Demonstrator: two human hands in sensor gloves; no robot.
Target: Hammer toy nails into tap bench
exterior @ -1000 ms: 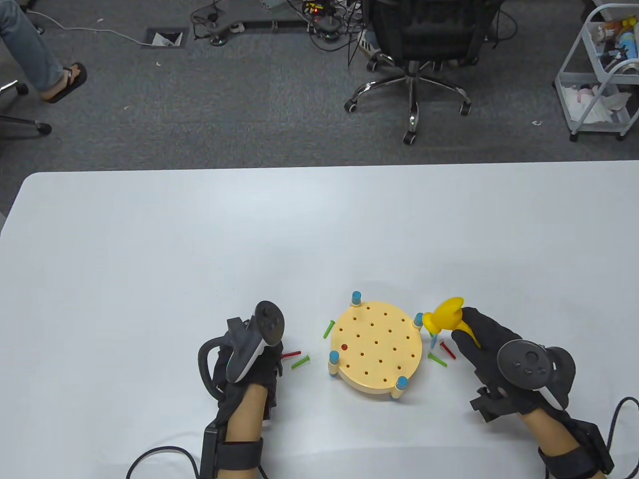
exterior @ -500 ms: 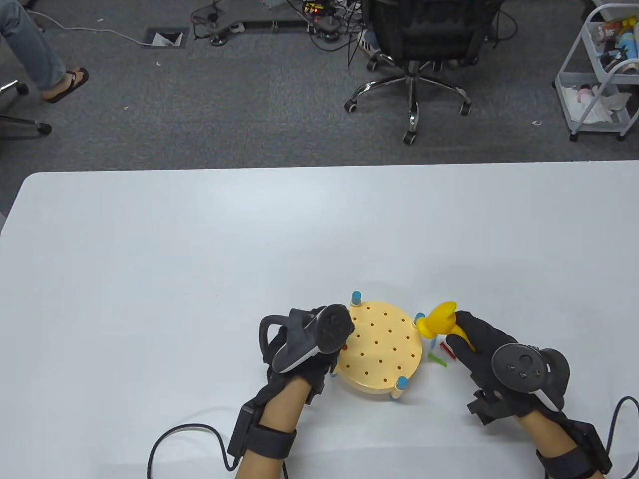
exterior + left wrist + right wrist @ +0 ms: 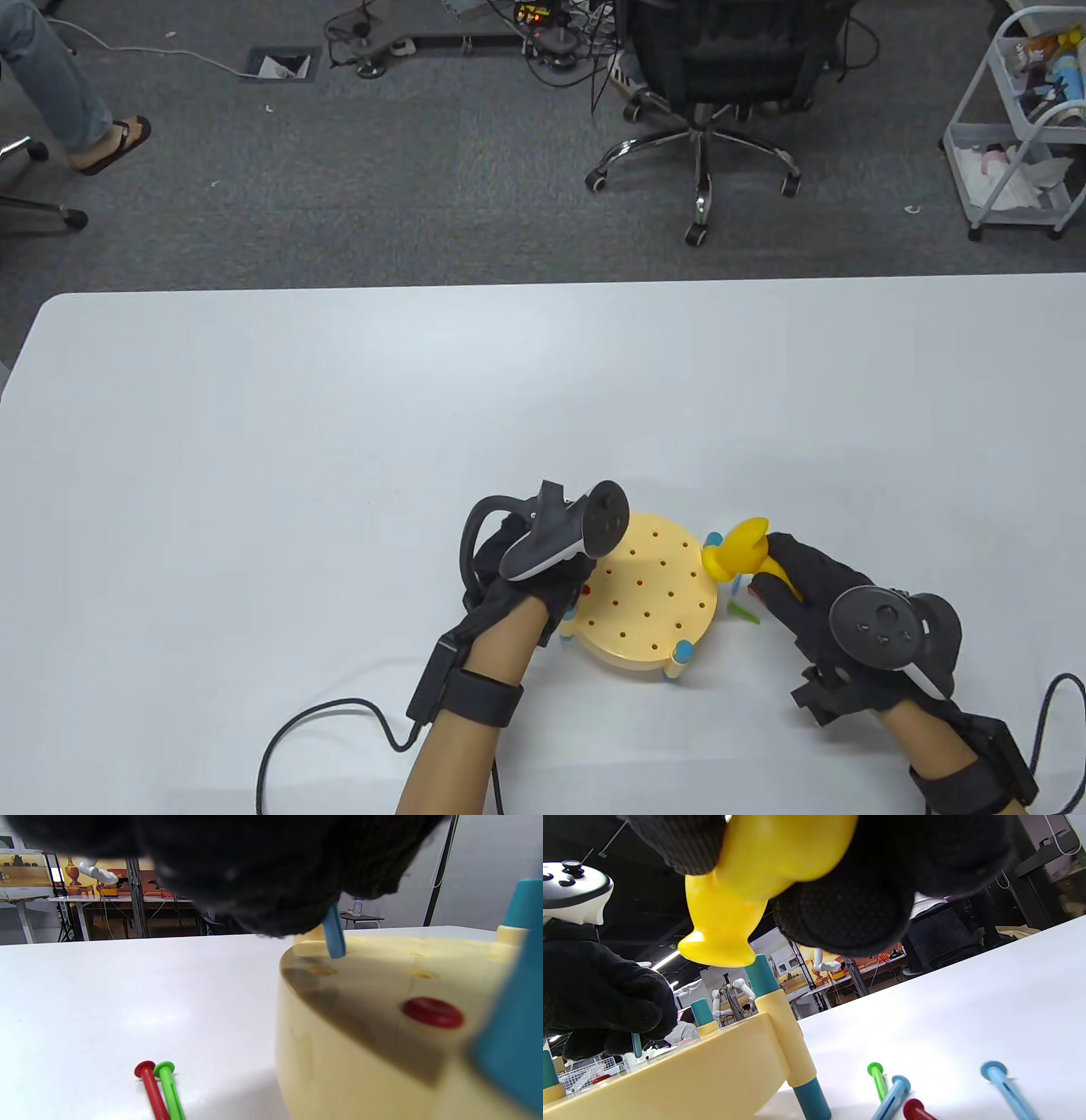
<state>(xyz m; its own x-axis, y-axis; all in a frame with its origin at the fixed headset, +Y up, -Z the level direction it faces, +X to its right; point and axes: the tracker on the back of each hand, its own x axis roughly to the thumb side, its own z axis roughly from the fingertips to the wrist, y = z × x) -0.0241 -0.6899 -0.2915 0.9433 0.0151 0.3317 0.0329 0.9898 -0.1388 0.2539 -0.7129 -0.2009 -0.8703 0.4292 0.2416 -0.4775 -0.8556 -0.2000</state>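
Note:
The round yellow tap bench (image 3: 649,598) stands on blue-capped legs near the table's front edge. One red nail (image 3: 432,1012) sits driven flush near its left rim. My left hand (image 3: 530,594) is over the bench's left rim and pinches a blue nail (image 3: 334,933) upright, with its tip on the bench top. The nail also shows in the right wrist view (image 3: 636,1045). My right hand (image 3: 806,594) grips the yellow toy hammer (image 3: 740,552) by its handle. The hammer head (image 3: 717,942) hangs just above the bench's right leg.
Loose green (image 3: 878,1079), blue (image 3: 895,1092), red (image 3: 916,1109) and another blue (image 3: 1003,1082) nails lie right of the bench. A red (image 3: 150,1090) and a green (image 3: 169,1088) nail lie left of it. A glove cable (image 3: 322,722) loops by the front edge.
My left hand has moved right from the loose nails to the bench's left rim and now holds a blue nail there. My right hand with the hammer has drifted slightly left.

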